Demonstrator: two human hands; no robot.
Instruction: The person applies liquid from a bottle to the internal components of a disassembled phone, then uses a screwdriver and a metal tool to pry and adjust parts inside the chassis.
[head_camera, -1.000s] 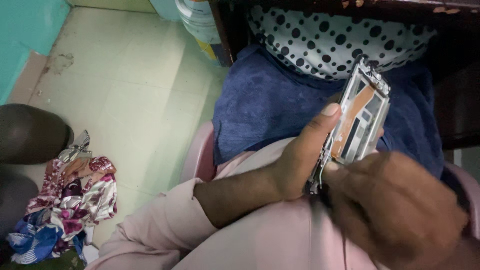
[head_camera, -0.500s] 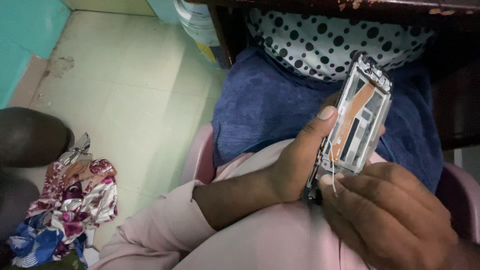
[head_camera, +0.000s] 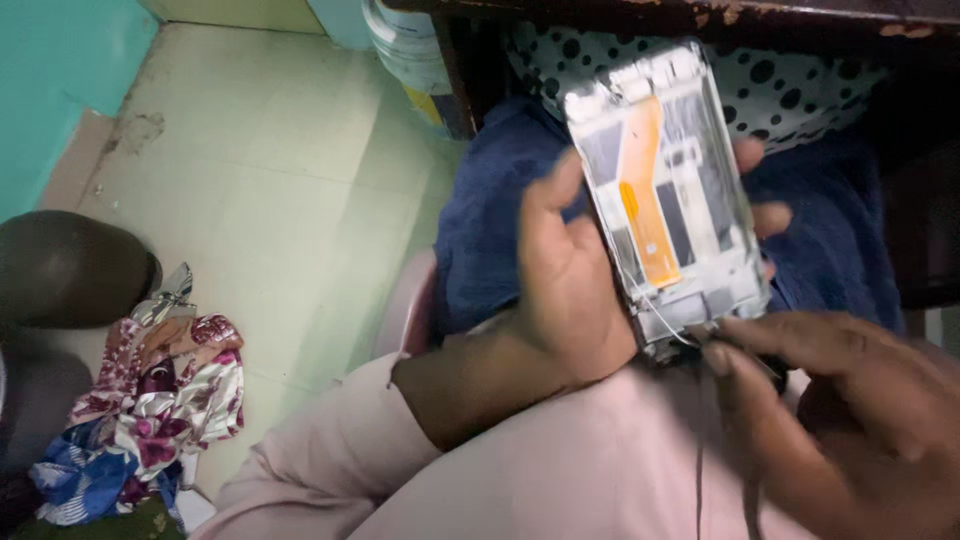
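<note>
My left hand (head_camera: 570, 290) grips an opened phone frame (head_camera: 665, 190), thumb along its left edge and fingertips showing at its right edge. The frame faces me, showing a silver rim, dark parts and an orange flex strip down the middle. My right hand (head_camera: 850, 420) sits at the frame's lower end, its fingers pinching a thin dark tool (head_camera: 745, 360) whose tip touches the bottom edge, where a fine white wire runs. A thin dark cord hangs down from the right hand over my pink shirt.
My lap is covered by dark blue cloth (head_camera: 500, 220) and a white black-dotted cloth (head_camera: 800, 75). A dark wooden table edge (head_camera: 700, 12) runs above. On the pale tiled floor lie a patterned cloth heap (head_camera: 150, 410), a dark round object (head_camera: 70, 270) and a bucket (head_camera: 405, 45).
The phone frame has turned from nearly edge-on to facing me and has risen in view. My right hand has drawn back lower right, now touching the frame's bottom edge with the tool.
</note>
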